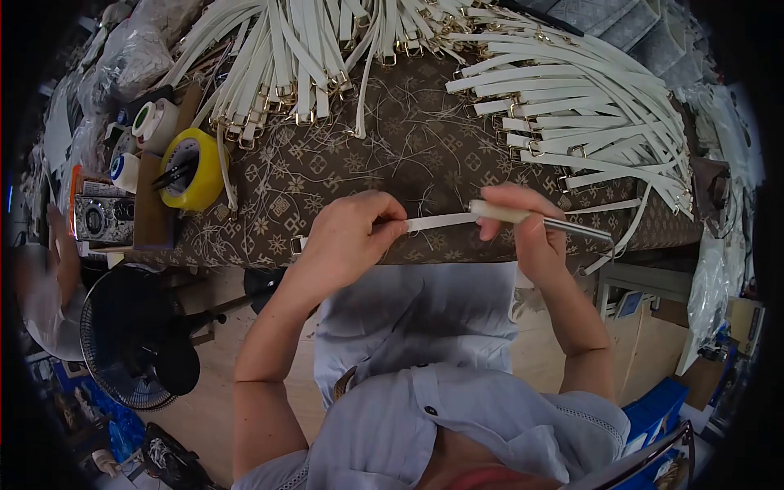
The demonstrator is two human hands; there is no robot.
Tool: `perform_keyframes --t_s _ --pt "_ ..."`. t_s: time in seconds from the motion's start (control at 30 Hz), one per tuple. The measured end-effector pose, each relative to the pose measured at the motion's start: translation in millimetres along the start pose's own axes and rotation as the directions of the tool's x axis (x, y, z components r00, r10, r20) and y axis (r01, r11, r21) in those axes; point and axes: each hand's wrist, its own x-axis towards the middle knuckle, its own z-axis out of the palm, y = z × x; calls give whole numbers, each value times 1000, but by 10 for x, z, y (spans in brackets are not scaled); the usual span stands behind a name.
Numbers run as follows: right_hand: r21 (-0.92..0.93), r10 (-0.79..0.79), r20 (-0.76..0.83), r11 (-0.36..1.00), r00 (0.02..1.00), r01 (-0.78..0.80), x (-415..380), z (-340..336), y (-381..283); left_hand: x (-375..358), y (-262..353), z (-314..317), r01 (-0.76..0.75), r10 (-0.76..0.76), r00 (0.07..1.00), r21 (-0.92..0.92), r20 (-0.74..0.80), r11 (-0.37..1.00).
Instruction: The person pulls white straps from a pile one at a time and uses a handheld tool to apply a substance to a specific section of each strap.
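A narrow white strap (441, 221) stretches between my hands at the near edge of the table. My left hand (347, 237) is closed, pinching the strap between thumb and fingers; a buckle (297, 244) shows beyond its wrist side. In my right hand (527, 233) is a pen-like tool (576, 228) with a cream end and a metal shaft, held between thumb and fingers. Its cream end points left, over the strap. Whether the right fingers also grip the strap cannot be made out. More white strap runs out to the right of that hand.
Piles of white buckled straps (572, 122) lie along the back and right of the patterned brown cloth (392, 163), with loose threads. At left are a yellow tape roll (214, 167), thread spools (155, 126) and a small radio-like box (104, 219). A black fan (131, 335) stands below; another person (49, 286) sits beyond.
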Motion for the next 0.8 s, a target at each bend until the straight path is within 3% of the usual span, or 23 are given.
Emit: perform_keyframes --t_s 0.07,0.1,0.13,0.17,0.27,0.33,0.63,0.73,0.8 --pt "217 50 -144 976 988 -18 68 51 138 36 -48 12 -31 30 1000 66 9 997" --pt "223 53 -149 975 987 -19 105 62 160 54 -107 41 -116 125 991 159 -48 980" --pt "242 170 -133 961 976 -135 142 71 176 67 -148 58 -194 224 970 254 -95 948" --pt "261 286 -112 933 952 -249 173 82 200 77 -158 67 -190 219 972 257 -87 947" --pt "172 349 -91 928 933 -331 246 121 313 77 -160 78 -255 314 935 305 -163 918" --pt "219 363 -97 916 927 -336 255 85 379 32 -119 46 -292 352 915 278 -199 915" --pt "238 383 -137 908 913 -345 258 110 351 -3 27 239 -207 322 940 559 -115 803" --pt "280 391 -113 895 914 -348 258 94 327 -25 82 251 -167 233 972 574 -42 802" --pt "323 397 -90 879 913 -350 259 88 330 -36 99 215 -217 270 963 523 -26 824"
